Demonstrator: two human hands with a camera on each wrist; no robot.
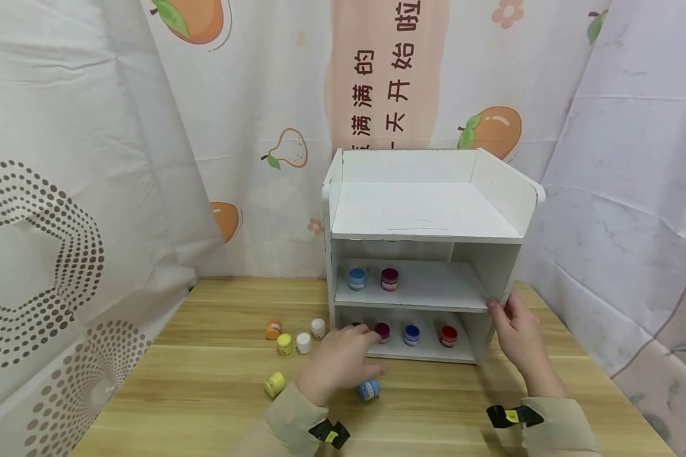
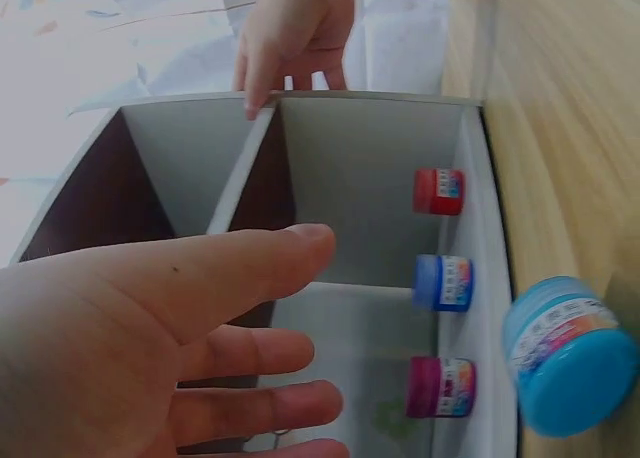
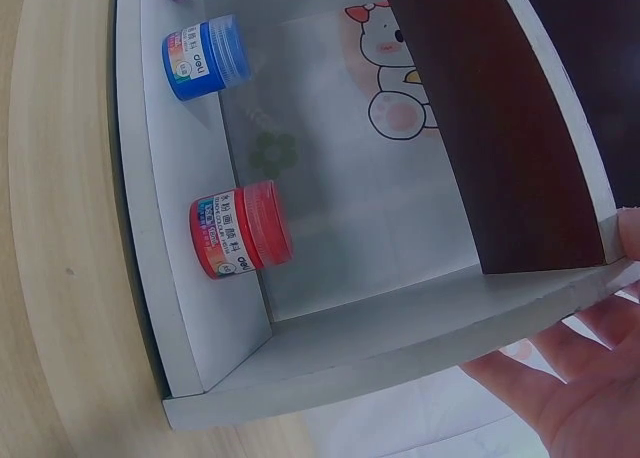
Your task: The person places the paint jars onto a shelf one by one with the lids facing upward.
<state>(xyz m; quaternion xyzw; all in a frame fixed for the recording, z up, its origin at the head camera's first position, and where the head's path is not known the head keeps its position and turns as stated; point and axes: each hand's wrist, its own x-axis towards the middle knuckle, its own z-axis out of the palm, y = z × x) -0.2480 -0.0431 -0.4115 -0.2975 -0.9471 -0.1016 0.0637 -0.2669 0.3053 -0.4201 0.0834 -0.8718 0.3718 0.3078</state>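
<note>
My left hand (image 1: 342, 360) hovers before the bottom compartment of a white shelf unit (image 1: 429, 209), its fingers loosely extended and holding nothing. A light blue paint jar (image 1: 368, 390) lies tipped on the table just below that hand. The bottom shelf carries a magenta jar (image 1: 382, 332), a blue jar (image 1: 411, 335) and a red jar (image 1: 448, 336); a dark jar is mostly hidden behind my left hand. With thumb at the front edge and fingers outside the side panel, my right hand (image 1: 519, 333) grips the unit's right side.
On the middle shelf stand a light blue jar (image 1: 357, 279) and a dark magenta jar (image 1: 389, 279). Left of the unit, an orange jar (image 1: 273, 329), yellow jars (image 1: 284, 344) and white jars (image 1: 303, 343) are scattered over the wooden table (image 1: 206, 381). A printed curtain (image 1: 263, 76) hangs behind.
</note>
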